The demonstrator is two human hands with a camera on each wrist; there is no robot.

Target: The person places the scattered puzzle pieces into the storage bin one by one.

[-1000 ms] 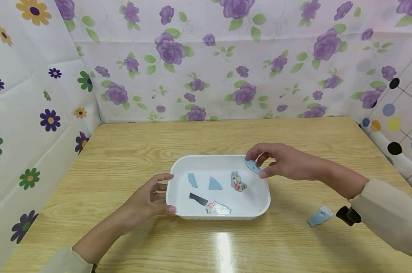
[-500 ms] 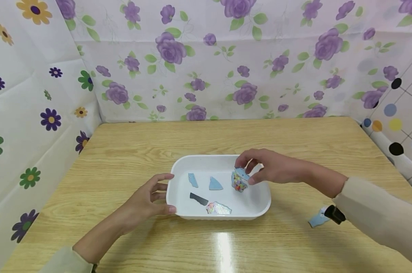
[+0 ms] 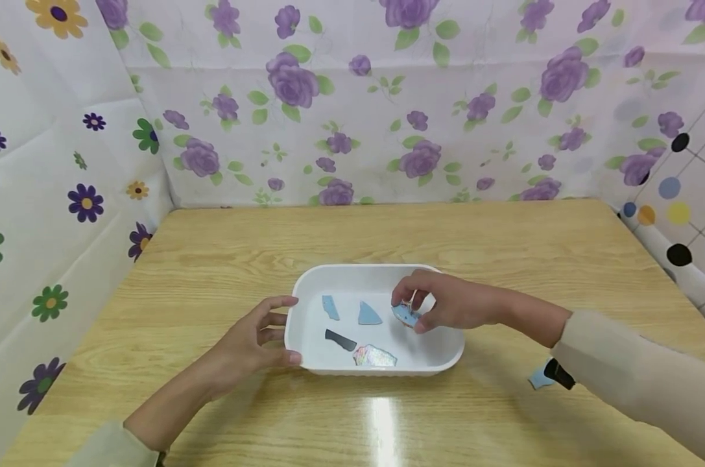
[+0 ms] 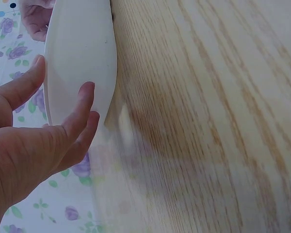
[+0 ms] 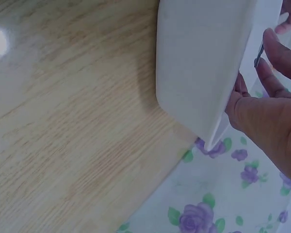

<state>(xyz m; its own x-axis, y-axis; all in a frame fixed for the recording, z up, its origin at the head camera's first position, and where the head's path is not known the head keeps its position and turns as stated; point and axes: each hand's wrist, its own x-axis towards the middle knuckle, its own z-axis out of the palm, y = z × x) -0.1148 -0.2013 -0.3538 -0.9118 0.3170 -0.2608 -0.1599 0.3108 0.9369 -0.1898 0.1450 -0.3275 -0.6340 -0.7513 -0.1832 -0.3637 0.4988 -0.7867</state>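
Observation:
My left hand (image 3: 250,347) touches the left end of a white plastic tray (image 3: 381,275), its fingers and thumb spread along the rim and outer wall. In the left wrist view those fingers (image 4: 77,116) are nearly straight. Over the tray's right half, my right hand (image 3: 445,301) pinches a flat light-blue piece (image 3: 406,316) between thumb and fingers. The right wrist view shows only a thin dark edge of that piece (image 5: 259,56). It covers most of a multicoloured piece on the tray floor.
In the tray lie a blue strip (image 3: 330,307), a blue triangular piece (image 3: 369,314), a dark grey strip (image 3: 340,340) and a shiny iridescent piece (image 3: 375,356). Another blue piece (image 3: 540,377) lies on the wooden table (image 3: 224,259), partly hidden by the right wrist's black device (image 3: 560,374).
My right hand has carried the blue piece from the tray's far right corner leftward and down, over the multicoloured piece. The left hand and tray have stayed put.

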